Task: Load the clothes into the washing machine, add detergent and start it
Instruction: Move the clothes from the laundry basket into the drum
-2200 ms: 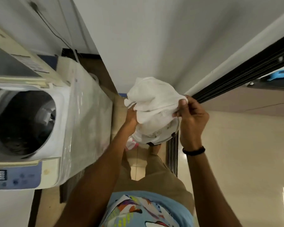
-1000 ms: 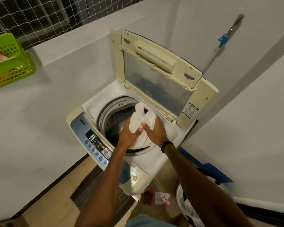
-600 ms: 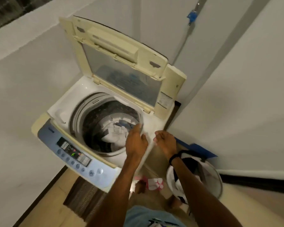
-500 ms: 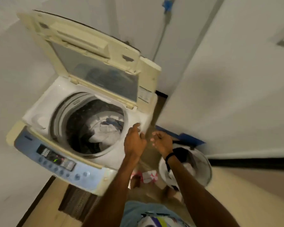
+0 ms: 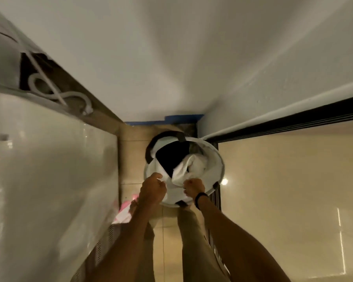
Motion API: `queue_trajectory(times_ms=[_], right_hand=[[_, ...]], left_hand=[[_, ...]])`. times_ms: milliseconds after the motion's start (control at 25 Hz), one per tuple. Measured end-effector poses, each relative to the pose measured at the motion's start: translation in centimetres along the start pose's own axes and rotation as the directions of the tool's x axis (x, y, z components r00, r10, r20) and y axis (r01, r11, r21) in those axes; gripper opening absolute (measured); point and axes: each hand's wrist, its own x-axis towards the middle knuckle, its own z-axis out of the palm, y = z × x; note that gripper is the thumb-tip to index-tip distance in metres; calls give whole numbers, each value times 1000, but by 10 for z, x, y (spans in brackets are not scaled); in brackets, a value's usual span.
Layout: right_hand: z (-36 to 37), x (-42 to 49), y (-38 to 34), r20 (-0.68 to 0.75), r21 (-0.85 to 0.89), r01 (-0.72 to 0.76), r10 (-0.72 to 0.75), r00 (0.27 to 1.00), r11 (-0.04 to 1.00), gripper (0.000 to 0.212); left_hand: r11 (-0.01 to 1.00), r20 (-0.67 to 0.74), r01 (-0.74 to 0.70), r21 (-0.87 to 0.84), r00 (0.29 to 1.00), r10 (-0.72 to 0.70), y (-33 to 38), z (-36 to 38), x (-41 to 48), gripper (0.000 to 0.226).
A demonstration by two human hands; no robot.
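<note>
Loading is partway through, by my reading: the laundry basket point(image 5: 219, 159) on the floor, right of the washing machine point(image 5: 49, 169), holds a white garment point(image 5: 184, 171) and a black garment point(image 5: 171, 157), so at least these have to go in, and the detergent and the start are both left; no detergent is in view. The left hand point(image 5: 153, 190) and right hand point(image 5: 194, 187) are both at the basket's near rim, fingers curled, and each seems to be grasping the white garment, which lies in the basket's near half. Half a second ago both hands were empty and relaxed between machine and basket, with the open drum and the clothes in it in view; now the view has swung down, showing only the machine's side panel, and the hands have reached the basket.
</note>
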Motion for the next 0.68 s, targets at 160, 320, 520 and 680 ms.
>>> queue_trajectory(times_ms=[160, 320, 520, 680], right_hand=[[8, 135, 14, 20, -349, 79, -77, 997, 934, 44], [8, 235, 17, 30, -633, 114, -124, 992, 766, 87], [12, 256, 9, -47, -634, 177, -266, 963, 753, 52], [5, 147, 15, -389, 36, 230, -198, 900, 973, 25]], left_hand=[[999, 18, 26, -33, 999, -26, -19, 68, 91, 29], [997, -27, 44, -58, 999, -45, -46, 113, 162, 26], [997, -61, 32, -73, 997, -37, -72, 118, 173, 24], [997, 36, 54, -57, 998, -52, -59, 97, 122, 51]])
